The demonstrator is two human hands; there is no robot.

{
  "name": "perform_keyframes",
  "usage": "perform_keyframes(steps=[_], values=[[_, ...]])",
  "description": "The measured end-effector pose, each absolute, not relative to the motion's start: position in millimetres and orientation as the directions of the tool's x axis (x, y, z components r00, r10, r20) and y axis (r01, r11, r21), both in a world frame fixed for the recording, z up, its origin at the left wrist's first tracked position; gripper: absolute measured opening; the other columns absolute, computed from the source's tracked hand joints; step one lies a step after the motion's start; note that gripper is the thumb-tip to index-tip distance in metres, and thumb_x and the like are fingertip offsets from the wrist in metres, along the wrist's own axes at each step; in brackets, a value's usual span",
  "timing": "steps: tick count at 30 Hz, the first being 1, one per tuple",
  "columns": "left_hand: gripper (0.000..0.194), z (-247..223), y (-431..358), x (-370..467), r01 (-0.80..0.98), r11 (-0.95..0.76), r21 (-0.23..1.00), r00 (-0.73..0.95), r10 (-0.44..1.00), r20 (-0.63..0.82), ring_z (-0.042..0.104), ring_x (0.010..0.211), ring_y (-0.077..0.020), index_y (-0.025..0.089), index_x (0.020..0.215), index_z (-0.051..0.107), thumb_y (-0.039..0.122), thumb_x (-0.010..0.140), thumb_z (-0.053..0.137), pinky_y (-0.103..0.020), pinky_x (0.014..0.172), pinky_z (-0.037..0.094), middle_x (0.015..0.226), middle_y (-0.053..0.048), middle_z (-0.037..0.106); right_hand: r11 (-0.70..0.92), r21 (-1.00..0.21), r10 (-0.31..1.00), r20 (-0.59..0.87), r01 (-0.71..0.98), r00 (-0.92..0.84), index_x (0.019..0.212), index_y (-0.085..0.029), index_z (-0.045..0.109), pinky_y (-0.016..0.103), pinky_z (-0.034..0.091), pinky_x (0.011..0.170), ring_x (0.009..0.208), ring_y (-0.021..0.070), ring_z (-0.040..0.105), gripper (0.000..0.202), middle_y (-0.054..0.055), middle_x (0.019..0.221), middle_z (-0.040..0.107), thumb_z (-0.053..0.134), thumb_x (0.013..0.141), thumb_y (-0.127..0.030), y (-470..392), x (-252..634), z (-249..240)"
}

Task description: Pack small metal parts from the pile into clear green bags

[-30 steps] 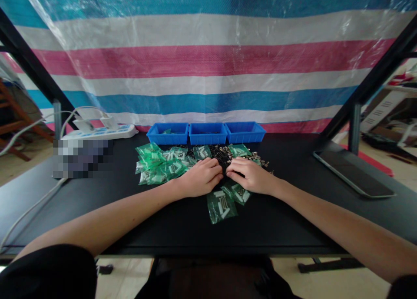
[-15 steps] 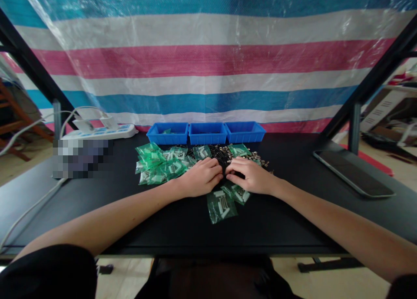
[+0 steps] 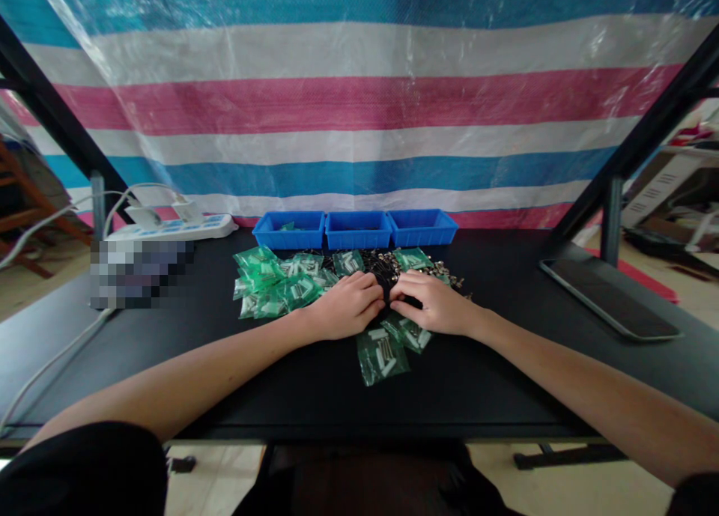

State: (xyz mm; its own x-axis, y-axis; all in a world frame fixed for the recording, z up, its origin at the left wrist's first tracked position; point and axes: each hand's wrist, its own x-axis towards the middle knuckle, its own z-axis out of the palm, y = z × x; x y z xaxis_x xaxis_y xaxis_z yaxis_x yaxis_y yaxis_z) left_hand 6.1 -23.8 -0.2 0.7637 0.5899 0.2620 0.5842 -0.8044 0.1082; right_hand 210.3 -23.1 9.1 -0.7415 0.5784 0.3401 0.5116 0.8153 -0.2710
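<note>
No text, brand or number is readable on the green plastic bags, the far blue bins, the left power strip or the right smartphone.

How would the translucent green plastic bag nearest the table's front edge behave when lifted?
The translucent green plastic bag would probably flop, as it looks thin and creased. The white cylindrical pieces inside would likely shift and bunch, since they lie at different angles. Its shine hints it may be slippery.

Black table, green packets, blue trays, seemingly metal bits
</note>
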Motion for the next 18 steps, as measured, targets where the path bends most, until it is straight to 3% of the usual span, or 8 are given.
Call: perform_keyframes(steps=[18], values=[[0.026, 0.3, -24.4, 6.1, 0.585, -0.801, 0.126, 0.759, 0.595, 0.263, 0.047, 0.082, -0.0180, 0.016, 0.086, 0.056, 0.026, 0.094, 0.033, -0.033, 0.081, 0.041, 0.087, -0.006, 0.052, 0.810, -0.272, 0.586, 0.340, 0.520, -0.736, 0.078, -0.018, 0.054, 0.031, 0.040, 0.072, 0.076, 0.0170, 0.049, 0.012, 0.003, 0.075, 0.056, 0.048, 0.088, -0.022, -22.4, 210.1, 7.9]])
